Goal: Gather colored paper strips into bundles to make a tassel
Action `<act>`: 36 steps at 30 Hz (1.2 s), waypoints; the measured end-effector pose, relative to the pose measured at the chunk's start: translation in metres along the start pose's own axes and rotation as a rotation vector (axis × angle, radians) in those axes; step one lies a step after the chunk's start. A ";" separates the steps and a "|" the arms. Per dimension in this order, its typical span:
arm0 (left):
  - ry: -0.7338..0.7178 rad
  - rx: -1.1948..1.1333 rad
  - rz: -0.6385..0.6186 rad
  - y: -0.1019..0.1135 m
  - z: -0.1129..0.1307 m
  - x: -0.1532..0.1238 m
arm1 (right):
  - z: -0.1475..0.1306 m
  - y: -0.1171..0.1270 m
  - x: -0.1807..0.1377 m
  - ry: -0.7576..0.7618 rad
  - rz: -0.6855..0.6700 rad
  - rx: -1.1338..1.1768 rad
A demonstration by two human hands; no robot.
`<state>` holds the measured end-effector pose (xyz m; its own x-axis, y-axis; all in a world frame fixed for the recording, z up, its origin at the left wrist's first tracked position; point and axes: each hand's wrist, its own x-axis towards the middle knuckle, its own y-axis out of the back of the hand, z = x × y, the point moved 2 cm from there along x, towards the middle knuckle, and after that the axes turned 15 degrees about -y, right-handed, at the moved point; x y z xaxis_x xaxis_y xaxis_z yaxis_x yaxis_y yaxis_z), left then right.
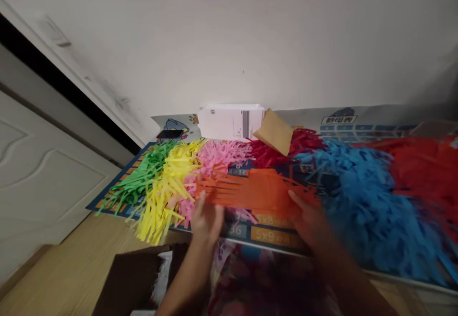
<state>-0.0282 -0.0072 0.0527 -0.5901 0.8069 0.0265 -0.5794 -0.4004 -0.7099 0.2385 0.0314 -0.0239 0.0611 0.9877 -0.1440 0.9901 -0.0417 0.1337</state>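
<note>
An orange sheet of paper cut into fringe strips (257, 189) lies over the table between my two hands. My left hand (205, 223) is at its left end with fingers spread under the loose strips, touching them. My right hand (309, 220) lies on the sheet's right lower edge with fingers stretched flat, pressing it down. Piles of shredded paper surround it: green (139, 177), yellow (164, 189), pink (218, 156), dark red (265, 153), blue (361, 196) and red (425, 168).
The table carries a printed multiplication mat (274, 235) against a white wall. A white box (231, 121) and a brown envelope (275, 132) lean at the back. A dark phone (169, 134) lies back left. A brown cardboard box (132, 280) stands below the table edge. A white door is at left.
</note>
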 end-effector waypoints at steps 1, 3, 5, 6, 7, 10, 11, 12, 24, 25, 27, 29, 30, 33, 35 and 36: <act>0.035 0.118 0.023 0.018 0.012 -0.002 | 0.005 0.004 -0.004 -0.024 0.004 -0.034; -0.110 0.359 0.101 0.047 0.036 -0.006 | 0.012 0.008 -0.011 -0.079 -0.008 -0.053; -0.543 0.628 0.202 0.057 0.056 -0.018 | 0.015 0.006 -0.016 -0.121 -0.039 -0.010; -0.758 0.770 0.184 0.053 0.059 -0.026 | 0.014 0.003 -0.018 -0.132 -0.058 0.015; -0.900 0.912 0.085 0.045 0.056 -0.034 | 0.013 0.001 -0.021 -0.138 -0.074 0.041; -0.770 1.206 -0.665 0.010 0.013 -0.054 | 0.006 -0.007 -0.028 -0.157 -0.111 0.094; -0.624 1.232 -0.932 0.000 -0.007 -0.060 | 0.003 -0.009 -0.030 -0.169 -0.124 0.113; -0.506 1.262 -1.108 -0.008 -0.025 -0.065 | 0.000 -0.010 -0.032 -0.189 -0.133 0.143; -0.343 1.242 -0.839 0.022 -0.042 -0.039 | 0.003 -0.027 -0.025 -0.440 -0.170 0.850; -0.370 1.303 -0.762 0.031 -0.034 -0.032 | 0.005 -0.026 -0.025 -0.421 -0.170 0.816; -0.551 1.444 -0.577 0.044 -0.017 -0.022 | 0.012 -0.021 -0.027 -0.345 -0.157 0.661; -0.881 1.520 -0.356 0.044 -0.002 -0.025 | 0.018 -0.014 -0.029 -0.242 -0.116 0.424; -1.023 1.497 -0.312 0.038 0.001 -0.033 | 0.022 -0.011 -0.030 -0.205 -0.093 0.324; -0.967 1.293 -0.804 0.007 -0.017 -0.063 | 0.032 -0.005 -0.037 -0.173 -0.032 0.142; -0.687 1.301 -1.219 -0.012 -0.045 -0.079 | 0.037 -0.005 -0.044 -0.176 0.023 0.040; -0.586 1.359 -1.294 -0.018 -0.057 -0.081 | 0.039 -0.007 -0.048 -0.195 0.072 -0.029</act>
<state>0.0616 -0.0406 0.0234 0.5539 0.7350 0.3913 -0.5494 -0.0304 0.8350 0.2338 -0.0218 -0.0562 0.1575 0.9345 -0.3193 0.9785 -0.1042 0.1778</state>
